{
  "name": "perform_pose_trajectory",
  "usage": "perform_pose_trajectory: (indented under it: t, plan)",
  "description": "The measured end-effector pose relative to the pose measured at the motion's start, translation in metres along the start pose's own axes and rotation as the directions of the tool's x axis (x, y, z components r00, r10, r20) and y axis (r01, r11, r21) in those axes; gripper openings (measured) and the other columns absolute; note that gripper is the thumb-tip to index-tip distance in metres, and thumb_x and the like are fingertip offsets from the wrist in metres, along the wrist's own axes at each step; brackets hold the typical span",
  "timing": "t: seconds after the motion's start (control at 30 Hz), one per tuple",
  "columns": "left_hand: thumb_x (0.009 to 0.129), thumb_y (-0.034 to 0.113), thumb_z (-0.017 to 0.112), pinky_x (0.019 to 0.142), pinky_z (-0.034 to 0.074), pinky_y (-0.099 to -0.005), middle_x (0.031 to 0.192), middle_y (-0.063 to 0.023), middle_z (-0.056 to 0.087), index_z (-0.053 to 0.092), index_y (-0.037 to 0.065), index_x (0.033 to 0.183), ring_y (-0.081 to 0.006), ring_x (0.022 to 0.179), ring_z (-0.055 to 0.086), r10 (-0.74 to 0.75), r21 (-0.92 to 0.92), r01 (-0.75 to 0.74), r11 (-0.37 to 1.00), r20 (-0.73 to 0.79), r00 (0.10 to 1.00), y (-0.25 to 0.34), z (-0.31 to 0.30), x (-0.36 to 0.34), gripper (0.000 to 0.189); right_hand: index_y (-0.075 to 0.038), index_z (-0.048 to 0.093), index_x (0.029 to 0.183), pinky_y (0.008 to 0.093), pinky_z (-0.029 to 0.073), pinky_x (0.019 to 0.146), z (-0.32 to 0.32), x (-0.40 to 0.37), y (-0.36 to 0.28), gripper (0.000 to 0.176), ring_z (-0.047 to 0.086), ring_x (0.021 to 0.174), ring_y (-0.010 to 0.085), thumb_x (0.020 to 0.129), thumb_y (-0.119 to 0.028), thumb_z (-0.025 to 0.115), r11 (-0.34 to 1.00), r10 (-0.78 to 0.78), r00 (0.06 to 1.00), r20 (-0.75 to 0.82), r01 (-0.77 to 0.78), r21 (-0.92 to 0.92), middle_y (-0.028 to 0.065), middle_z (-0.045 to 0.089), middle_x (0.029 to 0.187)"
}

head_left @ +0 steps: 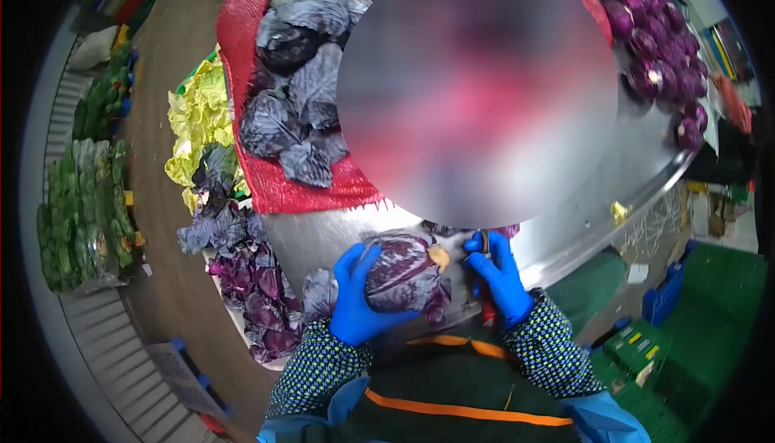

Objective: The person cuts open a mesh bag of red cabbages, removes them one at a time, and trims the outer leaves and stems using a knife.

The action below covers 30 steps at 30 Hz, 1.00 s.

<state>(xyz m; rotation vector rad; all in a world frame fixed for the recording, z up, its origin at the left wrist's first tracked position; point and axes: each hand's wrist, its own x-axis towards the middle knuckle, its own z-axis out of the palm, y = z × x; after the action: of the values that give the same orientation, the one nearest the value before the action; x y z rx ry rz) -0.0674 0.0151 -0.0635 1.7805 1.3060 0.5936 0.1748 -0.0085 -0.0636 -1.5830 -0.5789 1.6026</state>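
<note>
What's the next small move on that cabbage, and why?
Probably bring the knife in the right hand across to the pale stem end of the red cabbage and trim it: the left hand grips the head at the steel table, stem end facing the blade.

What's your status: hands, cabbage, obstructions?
Left hand grips cabbage on metal table. Right hand holds knife beside its stem end. Loose leaves piled left; nothing between hands.
</note>
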Motion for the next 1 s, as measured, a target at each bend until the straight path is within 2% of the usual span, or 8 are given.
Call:
perform_pose_trajectory:
  t: [0.2,0.3,0.47,0.63,0.7,0.77,0.83,1.0]
  plan:
    - [0.054,0.025,0.087,0.105,0.031,-0.0419,0.128,-0.0194,0.033,0.026,0.001,0.136,-0.0331,0.124,0.034,0.026,0.099,-0.022,0.995,-0.038,0.999,0.025,0.012,0.013,0.105,-0.009,0.042,0.131,0.0320,0.050,0.067,0.000,-0.036,-0.005,0.047,0.060,0.085,0.0213,0.085,-0.006,0.055,0.603,-0.662,0.723,0.197,0.670,-0.433,0.0121,0.056,0.101]
    - [0.056,0.030,0.085,0.103,0.033,-0.0425,0.128,-0.0219,0.032,0.028,0.000,0.134,-0.0354,0.121,0.036,-0.158,-0.103,0.150,0.983,-0.076,0.984,0.012,0.016,0.025,0.101,-0.013,0.038,0.136,0.0340,0.051,0.066,0.001,-0.040,0.004,0.051,0.062,0.076,0.0279,0.087,-0.012,0.054,0.647,-0.325,0.912,0.251,0.408,-0.644,0.0139,0.059,0.093]
    - [0.056,0.029,0.084,0.101,0.034,-0.0418,0.124,-0.0206,0.037,0.031,0.000,0.132,-0.0343,0.116,0.039,-0.140,-0.028,0.137,0.990,-0.096,0.986,0.015,0.017,0.031,0.097,-0.006,0.047,0.096,0.0452,0.048,0.057,0.021,-0.011,0.017,0.019,0.061,0.067,0.0356,0.084,-0.020,0.053,0.520,-0.273,0.936,0.223,0.338,-0.784,0.0171,0.061,0.076]
    - [0.058,0.023,0.085,0.100,0.036,-0.0389,0.123,-0.0170,0.040,0.029,0.000,0.134,-0.0277,0.115,0.043,-0.077,0.161,0.094,0.982,-0.110,0.991,0.014,0.021,0.041,0.097,-0.003,0.045,0.096,0.0478,0.047,0.059,-0.004,0.054,0.066,0.023,0.060,0.066,0.0383,0.083,-0.021,0.052,0.337,-0.101,0.994,0.037,0.069,-0.939,0.0204,0.060,0.074]
    - [0.057,0.019,0.085,0.095,0.042,-0.0397,0.123,-0.0172,0.043,0.029,0.001,0.134,-0.0270,0.113,0.047,-0.200,-0.450,0.185,0.874,0.013,0.980,-0.010,0.013,0.048,0.096,-0.004,0.047,0.098,0.0480,0.047,0.061,0.005,0.052,0.048,0.022,0.060,0.071,0.0401,0.084,-0.021,0.052,0.412,-0.097,0.995,-0.025,0.018,-0.911,0.0222,0.061,0.078]
    - [0.058,0.010,0.084,0.100,0.038,-0.0378,0.131,-0.0157,0.040,0.022,0.002,0.138,-0.0255,0.119,0.044,-0.190,-0.731,0.259,0.632,0.178,0.966,-0.015,-0.007,0.048,0.101,-0.004,0.053,0.112,0.0412,0.047,0.056,0.007,0.043,0.063,0.031,0.061,0.062,0.0336,0.084,-0.017,0.058,0.661,-0.589,0.808,-0.034,0.457,-0.596,0.0161,0.062,0.072]
    - [0.059,0.007,0.082,0.103,0.033,-0.0381,0.138,-0.0145,0.034,0.019,0.002,0.141,-0.0262,0.124,0.040,-0.067,-0.876,0.168,0.452,0.154,0.986,-0.016,0.001,0.037,0.104,-0.005,0.048,0.123,0.0376,0.048,0.057,0.011,0.008,0.003,0.040,0.061,0.066,0.0235,0.086,-0.016,0.059,0.998,-0.048,0.995,-0.090,0.051,0.039,0.0100,0.063,0.092]
    - [0.066,0.014,0.077,0.107,0.026,-0.0407,0.145,-0.0178,0.023,0.023,0.005,0.142,-0.0313,0.133,0.027,0.120,-0.512,0.045,0.858,0.285,0.951,-0.010,0.008,0.042,0.093,-0.004,0.041,0.132,0.0339,0.035,0.099,-0.001,-0.002,0.003,0.066,0.043,0.118,0.0234,0.075,-0.013,0.073,0.732,-0.456,0.873,0.174,0.479,-0.485,0.0141,0.046,0.126]
